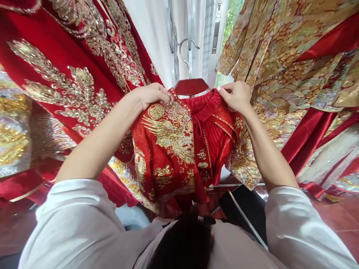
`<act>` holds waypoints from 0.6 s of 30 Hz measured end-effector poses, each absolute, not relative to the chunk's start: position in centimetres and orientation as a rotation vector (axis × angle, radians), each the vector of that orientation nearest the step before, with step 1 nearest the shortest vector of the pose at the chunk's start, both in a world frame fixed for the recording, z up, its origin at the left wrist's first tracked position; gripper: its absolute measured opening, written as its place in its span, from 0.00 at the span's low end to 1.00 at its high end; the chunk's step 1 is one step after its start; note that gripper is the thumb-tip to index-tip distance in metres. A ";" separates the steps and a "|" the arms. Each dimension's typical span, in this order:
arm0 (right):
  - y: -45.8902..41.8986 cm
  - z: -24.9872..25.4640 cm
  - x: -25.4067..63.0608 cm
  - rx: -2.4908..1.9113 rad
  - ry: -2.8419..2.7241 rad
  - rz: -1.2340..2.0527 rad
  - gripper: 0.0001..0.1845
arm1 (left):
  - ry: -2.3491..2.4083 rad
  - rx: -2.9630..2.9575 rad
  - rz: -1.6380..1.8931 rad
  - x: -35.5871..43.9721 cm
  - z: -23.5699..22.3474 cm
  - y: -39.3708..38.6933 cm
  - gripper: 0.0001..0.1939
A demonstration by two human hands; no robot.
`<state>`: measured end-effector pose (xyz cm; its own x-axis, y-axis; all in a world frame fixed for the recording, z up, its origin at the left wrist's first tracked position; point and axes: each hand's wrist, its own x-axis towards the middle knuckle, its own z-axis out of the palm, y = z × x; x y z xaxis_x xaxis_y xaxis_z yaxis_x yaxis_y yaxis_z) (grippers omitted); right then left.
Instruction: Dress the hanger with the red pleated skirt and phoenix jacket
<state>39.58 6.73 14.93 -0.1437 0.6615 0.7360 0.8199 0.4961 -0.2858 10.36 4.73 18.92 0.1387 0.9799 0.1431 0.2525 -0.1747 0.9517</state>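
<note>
A red jacket (171, 145) with gold embroidery hangs in front of me on a dark red hanger (192, 86) with a metal hook. My left hand (153, 94) is closed on the jacket's shoulder by the collar. At the opposite shoulder, my right hand (235, 95) pinches the cloth at the neckline, thumb on top. A pleated red garment (207, 108) with a tie string shows inside the jacket's open front. The hanger's ends are hidden under the cloth.
Red gowns with sequins (84, 86) hang close on the left. Gold patterned robes (280, 93) hang on the right. Behind the hanger are a white curtain (148, 33) and a door lock plate (217, 30). A black box-like object (244, 209) stands low by my right arm.
</note>
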 end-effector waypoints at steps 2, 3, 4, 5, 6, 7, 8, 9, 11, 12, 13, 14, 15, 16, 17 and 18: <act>6.7 15.0 39.3 -1.231 -1.890 -0.229 0.18 | 1.106 1.605 1.145 9.9 19.1 6.3 0.11; 6.7 15.2 39.3 -1.238 -1.895 -0.228 0.18 | 1.067 1.609 1.141 9.8 19.2 7.1 0.11; 6.9 15.5 39.4 -1.243 -1.904 -0.224 0.18 | 1.046 1.606 1.122 9.8 19.2 7.8 0.12; 7.1 15.8 39.6 -1.243 -1.920 -0.215 0.18 | 1.036 1.602 1.102 9.9 19.3 8.3 0.12; 7.4 16.3 39.9 -1.238 -1.946 -0.196 0.18 | 1.024 1.602 1.086 10.0 19.4 8.6 0.12; 7.7 16.8 40.2 -1.232 -1.984 -0.160 0.18 | 1.006 1.606 1.071 10.1 19.4 8.7 0.12; 8.2 17.4 40.6 -1.230 -2.032 -0.105 0.18 | 0.989 1.612 1.055 10.2 19.5 8.6 0.12; 8.7 18.1 40.8 -1.230 -2.089 -0.031 0.18 | 0.981 1.619 1.039 10.4 19.5 8.4 0.12; 10.0 19.1 40.9 -1.231 -2.221 0.169 0.18 | 0.987 1.631 1.014 10.6 19.6 7.7 0.12; 10.6 19.6 40.7 -1.224 -2.289 0.289 0.17 | 0.990 1.637 0.999 10.7 19.6 7.3 0.12; 11.1 19.9 40.2 -1.214 -2.354 0.412 0.16 | 0.987 1.647 0.970 10.7 19.6 7.0 0.12; 11.6 20.0 39.6 -1.199 -2.408 0.527 0.15 | 0.981 1.659 0.930 10.8 19.7 6.7 0.12; 12.0 20.1 38.9 -1.171 -2.454 0.628 0.14 | 0.978 1.670 0.875 10.8 19.7 6.4 0.12; 12.2 20.1 38.1 -1.125 -2.494 0.713 0.15 | 0.981 1.677 0.813 10.8 19.8 6.2 0.12; 12.4 20.1 37.4 -1.064 -2.534 0.779 0.17 | 0.991 1.678 0.757 10.8 19.8 6.1 0.13; 12.6 20.0 36.7 -0.994 -2.576 0.828 0.19 | 1.008 1.675 0.715 10.7 19.9 6.0 0.14</act>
<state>36.70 12.58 19.95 -0.7327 0.6797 0.0342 0.5323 0.6037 -0.5934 10.69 5.97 19.91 0.4751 0.8799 -0.0106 0.2805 -0.1400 0.9496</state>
